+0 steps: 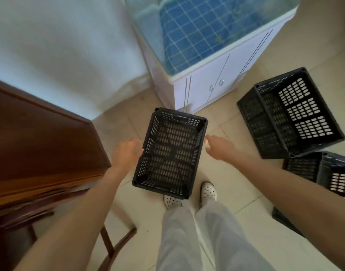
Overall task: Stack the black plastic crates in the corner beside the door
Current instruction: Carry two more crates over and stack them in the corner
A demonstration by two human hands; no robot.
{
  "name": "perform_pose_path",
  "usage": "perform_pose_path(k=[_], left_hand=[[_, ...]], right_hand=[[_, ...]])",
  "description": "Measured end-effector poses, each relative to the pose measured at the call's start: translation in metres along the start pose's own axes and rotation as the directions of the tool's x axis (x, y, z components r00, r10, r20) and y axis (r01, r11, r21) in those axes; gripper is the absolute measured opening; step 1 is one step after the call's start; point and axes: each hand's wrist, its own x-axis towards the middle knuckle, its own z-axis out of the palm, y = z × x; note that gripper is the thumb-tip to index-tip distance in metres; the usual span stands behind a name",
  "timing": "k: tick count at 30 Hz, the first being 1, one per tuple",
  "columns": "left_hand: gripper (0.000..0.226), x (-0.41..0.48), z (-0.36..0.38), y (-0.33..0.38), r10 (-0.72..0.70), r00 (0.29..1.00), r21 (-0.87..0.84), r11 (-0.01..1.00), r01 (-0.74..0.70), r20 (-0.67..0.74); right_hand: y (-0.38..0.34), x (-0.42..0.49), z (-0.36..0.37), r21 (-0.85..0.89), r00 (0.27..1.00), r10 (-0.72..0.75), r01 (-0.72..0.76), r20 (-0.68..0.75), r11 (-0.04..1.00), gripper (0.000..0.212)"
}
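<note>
Leftmost, the left hand (127, 151) lies at the left long wall of the black perforated plastic crate (170, 151), fingers loose and holding nothing; contact cannot be told. This crate sits upright ahead of the feet, long axis running away from the person. Right of it, the right hand (219, 146) hangs slack, just apart. Further right, other black slatted crates (289, 114) wait.
</note>
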Motion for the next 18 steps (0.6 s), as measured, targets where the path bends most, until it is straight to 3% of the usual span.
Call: perform_pose_path(k=[5,8,13,18], left_hand=[[0.036,0.057,0.074,-0.034,0.090,0.994,-0.060,0.995,-0.086,0.069],[0.040,0.085,0.127,-0.054,0.031,0.989,-0.163,0.987,-0.008,0.141],[0.054,0.119,0.208,-0.089,-0.013,0.973,-0.053,0.998,0.026,0.229],[0.069,0.146,0.264,-0.105,-0.027,0.970,-0.063,0.997,0.043,0.242]], right_hand=[[0.000,0.056,0.055,-0.006,0.997,0.082,-0.082,0.003,0.997,0.033],[0.008,0.092,0.088,-0.026,0.992,0.125,-0.125,-0.006,0.992,0.032],[0.028,0.136,0.145,-0.060,0.977,0.211,-0.211,0.004,0.976,0.038],[0.047,0.160,0.209,-0.001,0.943,0.325,-0.326,0.068,0.945,0.047]])
